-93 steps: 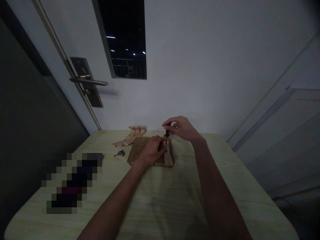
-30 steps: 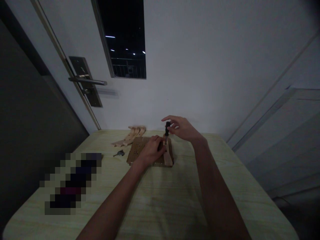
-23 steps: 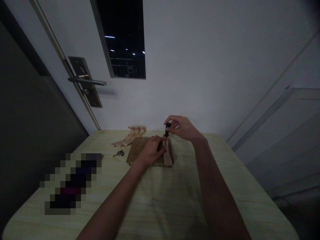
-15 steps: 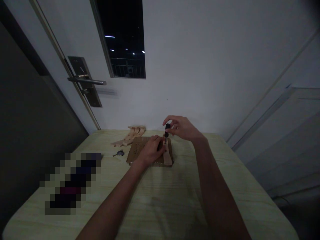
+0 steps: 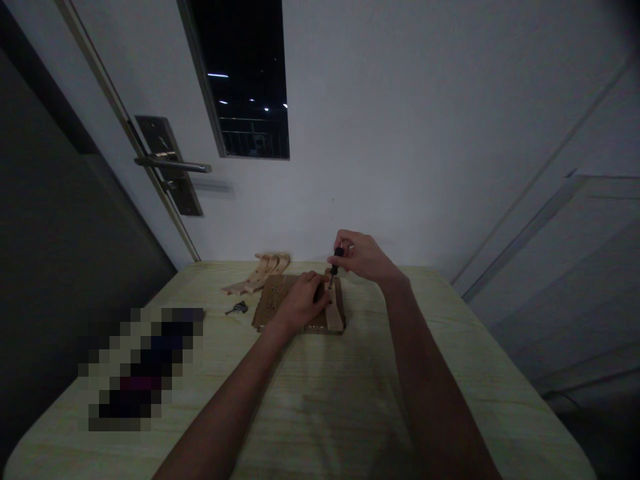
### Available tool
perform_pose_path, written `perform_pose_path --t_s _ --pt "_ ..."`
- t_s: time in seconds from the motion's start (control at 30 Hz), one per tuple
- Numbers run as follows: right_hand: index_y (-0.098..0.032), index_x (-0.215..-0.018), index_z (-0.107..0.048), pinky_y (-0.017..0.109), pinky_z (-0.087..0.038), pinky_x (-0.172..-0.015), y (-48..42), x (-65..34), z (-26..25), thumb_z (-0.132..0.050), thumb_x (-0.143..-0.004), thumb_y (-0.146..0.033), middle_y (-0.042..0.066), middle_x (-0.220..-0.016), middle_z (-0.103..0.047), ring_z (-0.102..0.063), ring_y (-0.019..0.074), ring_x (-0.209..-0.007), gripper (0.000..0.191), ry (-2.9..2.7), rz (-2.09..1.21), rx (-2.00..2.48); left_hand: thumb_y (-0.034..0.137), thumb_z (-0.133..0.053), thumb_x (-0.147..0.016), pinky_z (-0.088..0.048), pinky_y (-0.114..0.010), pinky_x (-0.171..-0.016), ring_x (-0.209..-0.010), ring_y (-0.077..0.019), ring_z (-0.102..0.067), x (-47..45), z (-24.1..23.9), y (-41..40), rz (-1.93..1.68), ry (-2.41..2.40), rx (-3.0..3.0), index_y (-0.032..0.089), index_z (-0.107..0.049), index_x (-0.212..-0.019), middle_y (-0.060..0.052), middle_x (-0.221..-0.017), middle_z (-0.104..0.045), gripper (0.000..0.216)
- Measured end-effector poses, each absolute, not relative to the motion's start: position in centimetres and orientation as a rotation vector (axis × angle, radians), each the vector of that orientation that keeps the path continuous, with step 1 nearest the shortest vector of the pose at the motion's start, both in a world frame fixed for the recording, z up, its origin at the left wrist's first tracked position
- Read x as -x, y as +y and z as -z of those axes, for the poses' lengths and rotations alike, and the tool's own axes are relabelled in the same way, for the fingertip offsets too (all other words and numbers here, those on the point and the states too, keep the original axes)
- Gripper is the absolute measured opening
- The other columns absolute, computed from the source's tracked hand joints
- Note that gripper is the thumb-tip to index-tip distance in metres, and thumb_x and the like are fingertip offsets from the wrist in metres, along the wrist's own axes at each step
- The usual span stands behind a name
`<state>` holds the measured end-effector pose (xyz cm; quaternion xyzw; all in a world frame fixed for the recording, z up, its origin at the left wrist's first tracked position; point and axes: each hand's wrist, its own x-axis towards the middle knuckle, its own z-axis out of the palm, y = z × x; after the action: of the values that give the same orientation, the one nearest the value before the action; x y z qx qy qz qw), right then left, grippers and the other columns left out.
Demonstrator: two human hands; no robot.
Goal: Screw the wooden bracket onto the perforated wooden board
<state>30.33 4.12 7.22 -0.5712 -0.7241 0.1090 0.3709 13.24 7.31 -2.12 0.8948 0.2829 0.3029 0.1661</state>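
My right hand (image 5: 364,257) is closed around the black handle of a small screwdriver (image 5: 337,260). Its tip points down at the upper part of a pale wooden piece (image 5: 335,317), which has dark holes and a widened near end. That piece lies on the right side of a brown cardboard slab (image 5: 274,300). Resting over the slab, my left hand (image 5: 303,300) grips the wooden piece between thumb and fingers near the screwdriver's tip. Whether a screw sits under the tip is too small to tell.
Several similar curved wooden pieces (image 5: 263,272) lie behind the slab on the left. A small heap of dark screws (image 5: 240,307) is on the table (image 5: 400,373). Further left lies a blurred-out dark object (image 5: 150,367). A white door with a handle (image 5: 180,165) stands behind.
The screwdriver's handle has tilted to the right, and my right hand's fingers have curled in closer around it. My left hand and the wooden piece stay in place.
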Motion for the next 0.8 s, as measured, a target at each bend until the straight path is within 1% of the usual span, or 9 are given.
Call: perform_pose_path --t_s 0.07,0.13,0.23,0.33,0.4,0.5,0.63,0.7,0.8 --pt "-0.019 -0.078 -0.058 0.022 -0.036 -0.054 4.18 -30.23 -7.18 -0.067 -0.071 -0.026 -0.006 -0.057 -0.051 -0.048 0.0086 -0.053 0.013 -1.878 -0.275 1.437 0.025 -0.051 -0.085 -0.045 -0.038 -0.086 -0.094 -0.0220 -0.054 -13.25 2.18 7.35 -0.866 0.804 -2.550 0.016 -0.057 -0.103 -0.008 -0.098 -0.058 0.021" --pt "-0.018 -0.075 -0.061 0.022 -0.037 -0.056 4.27 -30.20 -7.16 -0.065 -0.073 -0.026 -0.004 -0.059 -0.054 -0.049 0.0085 -0.055 0.009 -1.908 -0.283 1.413 0.025 -0.051 -0.085 -0.045 -0.038 -0.086 -0.094 -0.0220 -0.054 -13.27 2.20 7.37 -0.867 0.803 -2.559 0.016 -0.057 -0.103 -0.008 -0.099 -0.058 0.021" --pt "-0.017 -0.072 -0.065 0.022 -0.039 -0.057 4.37 -30.18 -7.14 -0.064 -0.076 -0.026 0.000 -0.065 -0.060 -0.051 0.0089 -0.057 0.010 -1.919 -0.308 1.415 0.024 -0.051 -0.085 -0.045 -0.037 -0.086 -0.094 -0.0221 -0.054 -13.30 2.14 7.35 -0.862 0.807 -2.563 0.015 -0.057 -0.103 -0.009 -0.098 -0.058 0.021" --pt "-0.017 -0.092 -0.070 0.022 -0.042 -0.055 4.25 -30.13 -7.20 -0.061 -0.079 -0.026 0.003 -0.075 -0.066 -0.055 0.0089 -0.056 0.017 -1.891 -0.378 1.440 0.023 -0.051 -0.085 -0.045 -0.036 -0.085 -0.094 -0.0220 -0.054 -13.29 2.04 7.28 -0.862 0.800 -2.557 0.016 -0.057 -0.102 -0.008 -0.097 -0.058 0.020" --pt "-0.018 -0.107 -0.067 0.023 -0.045 -0.055 4.07 -30.12 -7.29 -0.056 -0.084 -0.025 0.005 -0.084 -0.069 -0.056 0.0087 -0.055 0.027 -1.885 -0.437 1.460 0.023 -0.050 -0.085 -0.046 -0.036 -0.085 -0.094 -0.0218 -0.054 -13.26 1.99 7.24 -0.864 0.792 -2.554 0.017 -0.057 -0.102 -0.008 -0.097 -0.058 0.019" --pt "-0.018 -0.117 -0.063 0.025 -0.048 -0.059 3.82 -30.24 -7.43 -0.049 -0.087 -0.023 0.008 -0.093 -0.070 -0.058 0.0094 -0.057 0.033 -1.917 -0.424 1.509 0.023 -0.050 -0.085 -0.045 -0.037 -0.086 -0.095 -0.0216 -0.054 -13.20 1.92 7.19 -0.859 0.800 -2.549 0.017 -0.056 -0.103 -0.008 -0.098 -0.058 0.020" --pt "-0.017 -0.117 -0.063 0.027 -0.051 -0.071 3.71 -30.52 -7.45 -0.052 -0.083 -0.015 0.010 -0.106 -0.068 -0.062 0.0117 -0.071 0.036 -1.939 -0.332 1.528 0.023 -0.050 -0.085 -0.046 -0.037 -0.086 -0.095 -0.0217 -0.054 -13.18 1.84 7.15 -0.832 0.831 -2.533 0.017 -0.056 -0.103 -0.008 -0.098 -0.058 0.020" --pt "-0.017 -0.115 -0.063 0.028 -0.050 -0.074 3.68 -30.57 -7.43 -0.051 -0.081 -0.012 0.009 -0.105 -0.068 -0.062 0.0119 -0.074 0.036 -1.944 -0.338 1.512 0.023 -0.050 -0.085 -0.046 -0.037 -0.085 -0.095 -0.0218 -0.054 -13.18 1.85 7.17 -0.825 0.837 -2.528 0.017 -0.056 -0.104 -0.008 -0.098 -0.058 0.021" --pt "-0.018 -0.110 -0.064 0.027 -0.050 -0.074 3.63 -30.51 -7.42 -0.050 -0.080 -0.009 0.007 -0.098 -0.069 -0.062 0.0110 -0.073 0.034 -1.952 -0.399 1.441 0.023 -0.050 -0.084 -0.046 -0.037 -0.085 -0.095 -0.0219 -0.054 -13.18 1.92 7.21 -0.835 0.823 -2.534 0.017 -0.055 -0.107 -0.008 -0.099 -0.058 0.024"
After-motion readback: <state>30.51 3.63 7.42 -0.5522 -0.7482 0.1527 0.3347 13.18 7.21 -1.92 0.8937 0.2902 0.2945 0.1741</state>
